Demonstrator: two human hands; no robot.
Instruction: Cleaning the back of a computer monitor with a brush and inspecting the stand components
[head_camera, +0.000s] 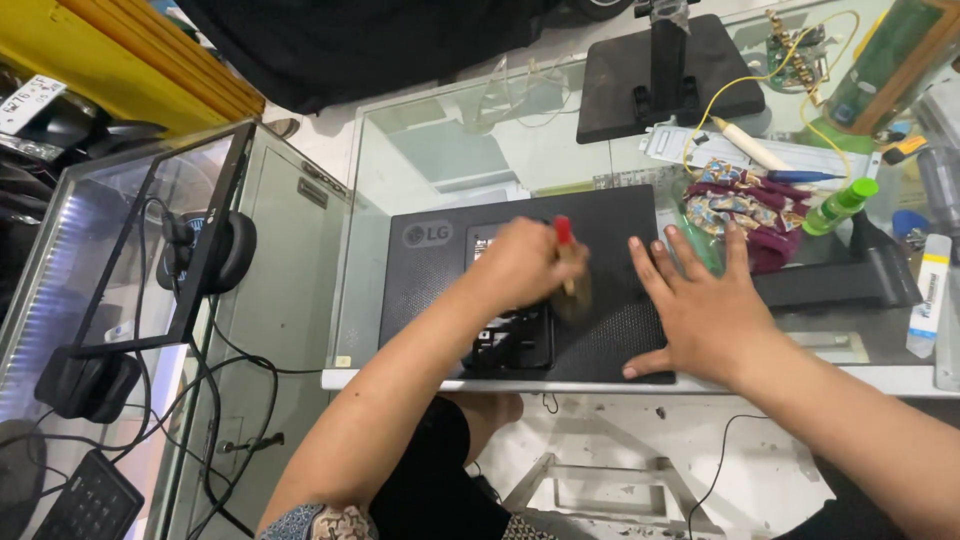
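My left hand (520, 262) is closed around a small brush (568, 262) with a red-tipped handle; the bristles point down and blur against the black back panel of a monitor (610, 330) that lies face down on the glass desk (440, 150). The brush sits over the middle of the panel, just right of the recessed mount area (512, 340). My right hand (705, 305) lies flat and spread wide on the right part of the panel, fingers fanned toward the far edge, palm pressing down, holding nothing. The two hands are near each other with the brush between them.

Just beyond my right hand's fingertips is a bundle of patterned cloth (745, 205) in maroon and pale tones, and beside it a green-capped bottle (840, 205) lying tilted. Farther back stands a black monitor stand (665, 75) on its flat base, with a small circuit board (795, 50) and yellow wires (745, 75) to its right. A pen-like tool with a pale handle (750, 145) rests on a white strip near them. A second dark stand base (850, 275) lies right of the monitor, and a white tube (928, 295) lies at the desk's right edge.

To my left, off the desk, another screen (165, 235) stands upright beside a grey cabinet (280, 260), with black cables (215, 400) hanging below it.
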